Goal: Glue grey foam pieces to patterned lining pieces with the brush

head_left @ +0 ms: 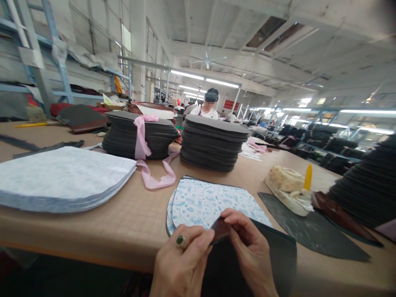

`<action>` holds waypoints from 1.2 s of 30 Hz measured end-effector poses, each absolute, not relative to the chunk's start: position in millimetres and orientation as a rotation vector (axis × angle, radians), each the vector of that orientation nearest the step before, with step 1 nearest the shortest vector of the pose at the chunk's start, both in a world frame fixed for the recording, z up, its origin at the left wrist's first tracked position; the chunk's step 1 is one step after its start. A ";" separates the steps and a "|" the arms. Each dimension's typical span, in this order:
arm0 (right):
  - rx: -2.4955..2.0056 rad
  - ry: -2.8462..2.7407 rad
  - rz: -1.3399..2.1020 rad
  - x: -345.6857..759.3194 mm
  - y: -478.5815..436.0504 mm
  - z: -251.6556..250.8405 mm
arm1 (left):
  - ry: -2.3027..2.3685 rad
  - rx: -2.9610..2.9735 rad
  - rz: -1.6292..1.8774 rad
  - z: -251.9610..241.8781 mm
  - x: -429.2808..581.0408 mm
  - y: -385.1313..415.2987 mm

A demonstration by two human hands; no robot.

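Hands are seen at the lower edge of the view, by the near rim of the worktop [93, 235]. The left hand [182, 264] and the right hand [252, 251] are brought together on one corner of a dark panel [278, 255], which lies partly on the worktop and partly past its near edge. Each grip is closed on that corner, pinched between thumb and forefinger, and a brownish face is shown where the corner is turned up. A green-stoned ring [180, 241] is worn on the left hand.

The panel is judged to be thin, light and pliable, like cut leather or a backed fabric. It would sag if lifted by one corner alone, and a hard pinch could crease it. Its matte face looks unlikely to slip. An edge or corner is the only place where so flat a piece can be taken, and a second hold farther along the edge would keep it level.

Just behind the panel, and partly under it, blue floral pieces [204, 202] are laid flat. A stack of pale sheets [62, 177] is set to the left. Farther back stand a dark stack [123, 142] tied with pink ribbon [140, 140] and a second, untied stack [213, 144]. To the right, a cream lump [287, 185] with a yellow tip [308, 176] rests on a grey sheet [309, 235]. Another person [208, 108] is seated well beyond.
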State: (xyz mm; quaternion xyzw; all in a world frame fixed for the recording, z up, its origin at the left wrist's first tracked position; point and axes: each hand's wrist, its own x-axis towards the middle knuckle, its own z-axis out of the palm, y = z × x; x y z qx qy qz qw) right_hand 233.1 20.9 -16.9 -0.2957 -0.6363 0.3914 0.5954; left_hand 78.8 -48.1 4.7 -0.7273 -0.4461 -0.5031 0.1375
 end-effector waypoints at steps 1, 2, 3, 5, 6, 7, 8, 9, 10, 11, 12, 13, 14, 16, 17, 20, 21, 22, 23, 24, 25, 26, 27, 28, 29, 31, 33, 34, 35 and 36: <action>-0.687 -1.477 0.915 235.0 21.2 -18.1 | -1.276 -2.109 -1.443 3.6 79.1 -48.0; -0.687 -1.474 0.921 236.8 21.6 -19.3 | -1.264 -2.123 -1.427 2.5 79.5 -47.6; -0.685 -1.469 0.926 238.4 22.4 -20.5 | -1.256 -2.149 -1.404 1.4 79.9 -47.1; -0.676 -1.453 0.943 240.9 24.2 -22.8 | -1.233 -2.202 -1.357 -0.3 81.1 -45.6; -0.669 -1.443 0.958 241.8 25.2 -23.9 | -1.224 -2.216 -1.341 -0.7 81.8 -44.6; -0.662 -1.434 0.977 242.4 26.1 -25.0 | -1.212 -2.221 -1.334 -0.8 82.5 -43.8; -0.656 -1.426 0.998 242.9 26.8 -26.0 | -1.197 -2.220 -1.332 -0.6 83.3 -43.0; -0.652 -1.414 1.020 243.2 27.3 -26.8 | -1.186 -2.216 -1.333 -0.2 84.1 -42.4; -0.650 -1.405 1.043 243.4 27.7 -27.5 | -1.180 -2.213 -1.334 0.4 84.9 -42.0; -0.648 -1.398 1.062 243.6 27.9 -28.0 | -1.176 -2.206 -1.332 1.1 85.7 -41.8; -0.645 -1.394 1.079 243.8 28.2 -28.4 | -1.177 -2.195 -1.332 1.8 86.4 -41.8; -0.643 -1.389 1.094 244.0 28.4 -28.6 | -1.176 -2.191 -1.327 2.4 86.9 -41.8; -0.640 -1.385 1.106 244.2 28.7 -28.6 | -1.174 -2.187 -1.323 2.9 87.4 -41.7; -0.632 -1.379 1.121 244.7 29.3 -28.6 | -1.165 -2.182 -1.313 3.6 88.0 -41.2; -0.632 -1.375 1.124 244.8 29.6 -28.4 | -1.160 -2.177 -1.313 3.8 88.2 -40.7; -0.636 -1.377 1.128 245.3 30.0 -27.8 | -1.166 -2.176 -1.303 4.1 89.2 -39.1; -0.639 -1.376 1.128 245.5 30.0 -27.6 | -1.167 -2.178 -1.304 4.3 89.9 -38.8; -0.639 -1.376 1.124 245.8 29.9 -27.4 | -1.169 -2.175 -1.317 4.5 90.9 -38.7; -0.638 -1.377 1.120 246.1 29.9 -27.3 | -1.173 -2.168 -1.338 4.8 92.1 -38.8; -0.639 -1.379 1.114 246.4 29.8 -27.2 | -1.179 -2.160 -1.366 5.2 93.4 -39.1; -0.641 -1.383 1.108 246.7 29.7 -27.2 | -1.182 -2.148 -1.398 5.7 94.6 -39.5; -0.643 -1.387 1.102 246.8 29.6 -27.2 | -1.181 -2.142 -1.424 6.3 95.7 -40.1; -0.642 -1.391 1.094 246.7 29.3 -27.1 | -1.183 -2.141 -1.439 7.0 96.4 -40.6; -0.643 -1.396 1.088 246.4 29.0 -26.8 | -1.187 -2.148 -1.443 7.8 96.7 -41.2; -0.648 -1.400 1.077 245.9 28.5 -26.3 | -1.190 -2.156 -1.451 8.5 96.3 -41.6; -0.692 -1.418 1.033 245.4 27.5 -24.4 | -1.250 -2.180 -1.508 10.1 93.7 -42.0; -0.836 -1.472 0.936 248.1 27.4 -21.5 | -1.398 -2.196 -1.644 11.0 88.2 -41.2; -0.950 -1.515 0.844 251.9 27.9 -20.3 | -1.500 -2.186 -1.736 11.1 84.6 -40.3; -1.077 -1.561 0.714 257.9 29.2 -19.8 | -1.615 -2.162 -1.832 10.8 80.6 -39.1; -1.200 -1.606 0.555 266.3 31.0 -20.4 | -1.723 -2.126 -1.930 10.1 76.3 -37.8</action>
